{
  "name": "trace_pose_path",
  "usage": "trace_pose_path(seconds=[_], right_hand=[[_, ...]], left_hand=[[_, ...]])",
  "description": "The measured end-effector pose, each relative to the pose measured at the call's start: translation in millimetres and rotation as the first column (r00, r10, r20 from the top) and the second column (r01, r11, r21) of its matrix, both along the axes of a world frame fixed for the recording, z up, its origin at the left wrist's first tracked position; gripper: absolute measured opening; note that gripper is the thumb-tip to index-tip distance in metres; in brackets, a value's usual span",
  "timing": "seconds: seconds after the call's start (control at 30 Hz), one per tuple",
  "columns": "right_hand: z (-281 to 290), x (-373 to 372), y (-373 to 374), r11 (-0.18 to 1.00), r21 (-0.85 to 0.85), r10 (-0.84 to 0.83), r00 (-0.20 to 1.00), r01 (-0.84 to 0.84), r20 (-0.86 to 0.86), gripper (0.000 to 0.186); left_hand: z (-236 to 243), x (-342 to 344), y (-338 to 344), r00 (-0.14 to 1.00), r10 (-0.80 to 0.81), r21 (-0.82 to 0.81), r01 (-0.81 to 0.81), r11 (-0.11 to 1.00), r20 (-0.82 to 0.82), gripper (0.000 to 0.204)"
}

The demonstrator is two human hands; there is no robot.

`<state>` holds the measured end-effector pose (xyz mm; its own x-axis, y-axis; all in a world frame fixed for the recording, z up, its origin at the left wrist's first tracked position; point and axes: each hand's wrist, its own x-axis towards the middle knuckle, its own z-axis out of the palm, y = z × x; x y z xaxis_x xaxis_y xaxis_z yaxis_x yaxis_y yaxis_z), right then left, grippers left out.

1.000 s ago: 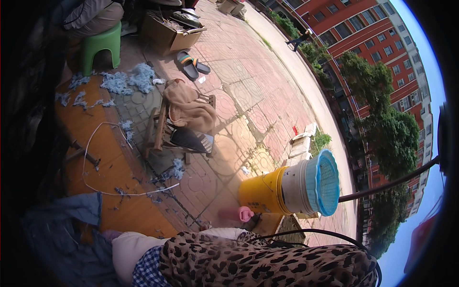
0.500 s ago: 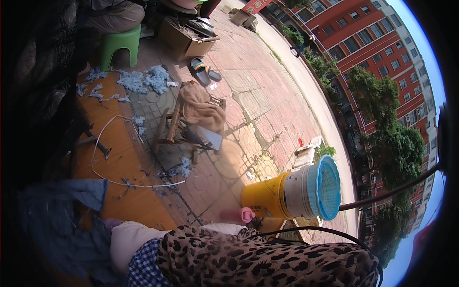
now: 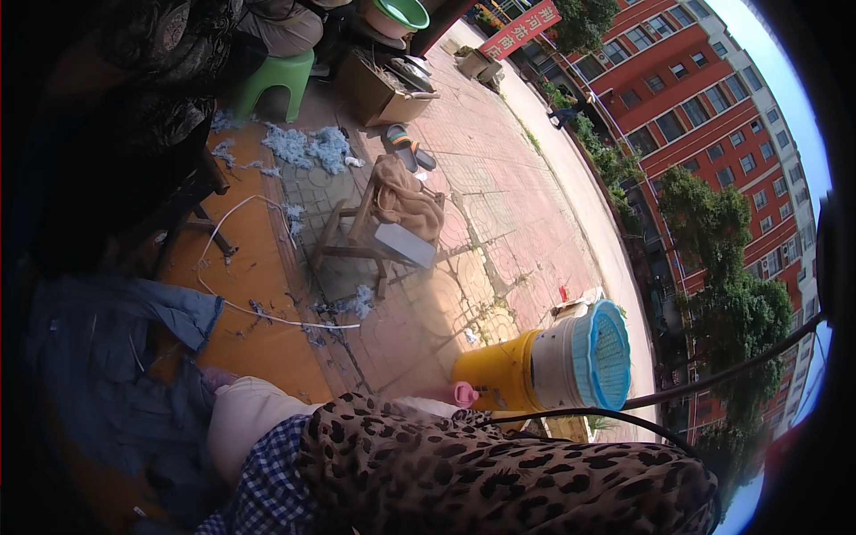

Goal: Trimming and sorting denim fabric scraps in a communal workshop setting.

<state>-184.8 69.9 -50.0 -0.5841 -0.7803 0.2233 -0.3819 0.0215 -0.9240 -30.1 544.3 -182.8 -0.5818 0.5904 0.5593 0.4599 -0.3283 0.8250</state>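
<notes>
Blue-grey denim cloth [image 3: 169, 312] lies crumpled at the lower left, over an orange-brown board or mat. What looks like my right hand [image 3: 214, 379], a small purplish shape at the end of a pale covering [image 3: 254, 419], reaches the denim's edge. Its fingers are too blurred to make out, so I cannot tell whether they grip the cloth. Blue-checked fabric [image 3: 276, 473] sits next to the pale covering, and leopard-print fabric [image 3: 499, 455] spreads along the lower edge. My left hand is not visible; the left side is very dark.
A thin white cord [image 3: 259, 308] curves over the orange surface [image 3: 259, 348]. Blue fluff [image 3: 308, 147] is scattered beyond. A small wooden stool [image 3: 352, 223] carries a brown cloth. Buckets [image 3: 499, 366] with a blue basket [image 3: 611, 357] lie right; a person sits on a green stool [image 3: 276, 80].
The view has shifted, so the stool, fluff and cord stand farther right in the picture. The denim's corner appears higher and farther right, while the purplish hand shape stays at its edge.
</notes>
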Motion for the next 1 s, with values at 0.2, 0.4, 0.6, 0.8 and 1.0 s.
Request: trace_pose_path(seconds=[0.2, 0.4, 0.6, 0.8, 1.0], right_hand=[[7.9, -39.7, 30.0, 0.971, 0.217, -0.127, 0.982, 0.096, 0.136, 0.026], [13.2, -83.8, 40.0, 0.961, 0.230, -0.151, 0.988, 0.151, -0.018, 0.029], [-12.2, -109.3, 63.6, 0.946, 0.242, -0.188, 0.972, 0.217, -0.140, 0.036], [-17.6, -120.0, 91.5, 0.856, 0.444, -0.194, 0.960, 0.267, -0.204, 0.034], [-23.8, -121.7, 100.1, 0.868, 0.384, -0.231, 0.940, 0.315, -0.250, 0.032]], left_hand=[[-80.2, -85.9, -198.5, 0.908, 0.399, -0.333, -0.418, 0.845, -0.127, 0.022], [-99.4, -21.0, -428.8, 0.653, 0.679, -0.586, -0.709, 0.393, -0.335, 0.021], [-49.7, -40.8, -451.4, 0.643, 0.741, -0.837, -0.501, 0.219, -0.191, 0.023], [-63.3, -51.7, -481.4, 0.381, 0.900, -0.968, -0.206, -0.140, -0.211, 0.038], [-84.9, -63.3, -489.6, 0.274, 0.918, -0.793, -0.605, -0.066, -0.286, 0.033]])
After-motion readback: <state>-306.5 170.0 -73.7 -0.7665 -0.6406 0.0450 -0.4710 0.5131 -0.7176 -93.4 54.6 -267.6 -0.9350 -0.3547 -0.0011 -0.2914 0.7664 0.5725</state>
